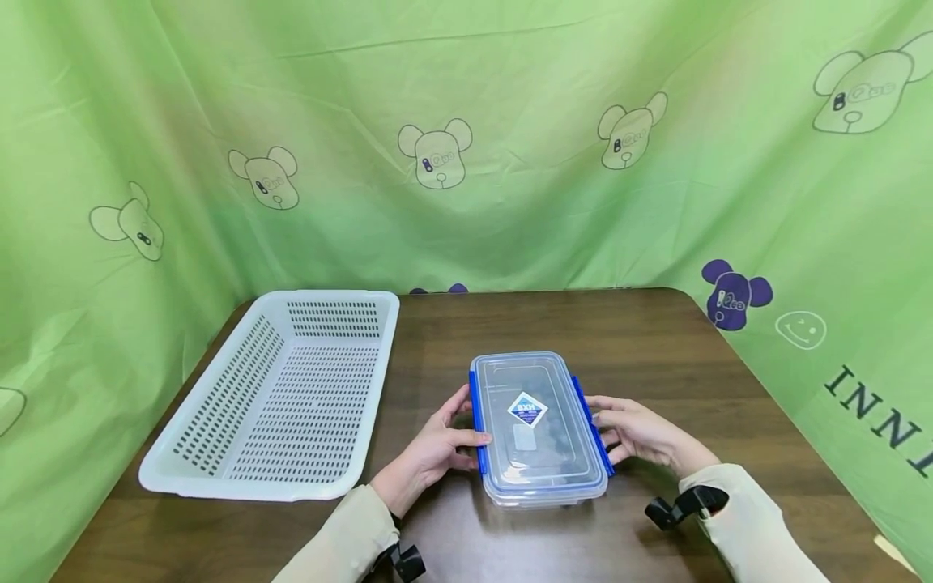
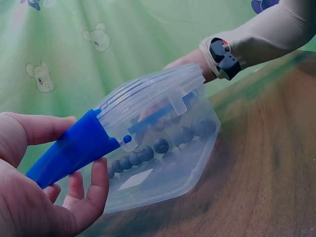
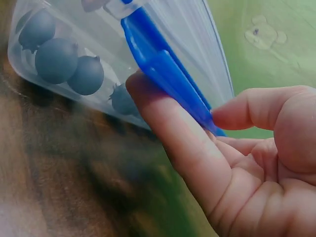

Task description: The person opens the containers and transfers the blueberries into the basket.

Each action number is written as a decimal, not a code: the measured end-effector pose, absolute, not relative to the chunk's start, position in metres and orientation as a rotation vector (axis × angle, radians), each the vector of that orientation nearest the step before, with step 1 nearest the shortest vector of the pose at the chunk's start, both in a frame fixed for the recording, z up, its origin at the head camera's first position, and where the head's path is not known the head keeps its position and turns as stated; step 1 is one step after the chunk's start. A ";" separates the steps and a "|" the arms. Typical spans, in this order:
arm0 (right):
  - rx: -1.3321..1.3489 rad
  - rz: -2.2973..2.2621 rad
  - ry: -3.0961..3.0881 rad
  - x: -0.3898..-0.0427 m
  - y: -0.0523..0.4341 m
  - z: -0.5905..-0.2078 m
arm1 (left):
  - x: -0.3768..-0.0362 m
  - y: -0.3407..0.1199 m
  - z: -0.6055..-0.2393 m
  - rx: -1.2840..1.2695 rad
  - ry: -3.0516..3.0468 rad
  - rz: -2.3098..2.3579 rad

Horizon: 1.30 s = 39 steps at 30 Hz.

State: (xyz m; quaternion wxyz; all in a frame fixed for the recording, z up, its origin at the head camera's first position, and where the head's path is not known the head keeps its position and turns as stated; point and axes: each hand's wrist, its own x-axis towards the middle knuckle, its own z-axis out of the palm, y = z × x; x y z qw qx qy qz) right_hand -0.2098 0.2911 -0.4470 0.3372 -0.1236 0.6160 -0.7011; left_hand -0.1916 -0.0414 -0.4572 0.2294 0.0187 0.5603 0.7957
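We see a clear, rounded-rectangular plastic container (image 1: 538,429) near the front middle of the dark wood-grain surface (image 1: 656,340), holding dark round berries (image 3: 57,59) and closed by a ribbed transparent lid with glossy blue side clips (image 2: 74,148); its diamond-shaped blue label is too small for us to read. Our left hand (image 1: 437,449) pinches the left clip between thumb and curled fingers, while our right hand (image 1: 641,433) pinches the right clip likewise. To the left lies a white perforated basket (image 1: 219,470), backed by green cloth (image 1: 510,97) printed with bears and "INN".

Head cam looks down over everything; both wrist cams sit super close, sharing the clear plastic blue-latched container (image 1: 538,427) from opposite sides.
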 end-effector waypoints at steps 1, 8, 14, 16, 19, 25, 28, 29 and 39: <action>-0.327 -1.839 1.588 -0.210 0.293 -0.449 | -0.192 -0.041 -0.457 0.041 1.546 2.189; -0.300 -1.856 1.704 -0.210 0.302 -0.452 | -0.191 -0.042 -0.455 0.032 1.580 2.174; -0.291 -1.857 1.841 -0.202 0.295 -0.433 | -0.190 -0.043 -0.453 0.039 1.584 2.180; -0.306 -1.805 1.901 -0.199 0.287 -0.426 | -0.191 -0.044 -0.452 0.047 1.596 2.184; -0.339 -1.714 1.983 -0.195 0.275 -0.421 | -0.191 -0.044 -0.451 0.073 1.627 2.190; -0.361 -1.673 2.003 -0.195 0.269 -0.421 | -0.193 -0.038 -0.449 0.118 1.694 2.177; -0.362 -1.683 1.964 -0.197 0.270 -0.422 | -0.194 -0.035 -0.448 0.126 1.748 2.156; -0.365 -1.686 1.954 -0.197 0.270 -0.422 | -0.194 -0.034 -0.447 0.128 1.769 2.146; -0.355 -1.690 1.921 -0.196 0.271 -0.420 | -0.189 -0.020 -0.445 0.124 2.028 2.066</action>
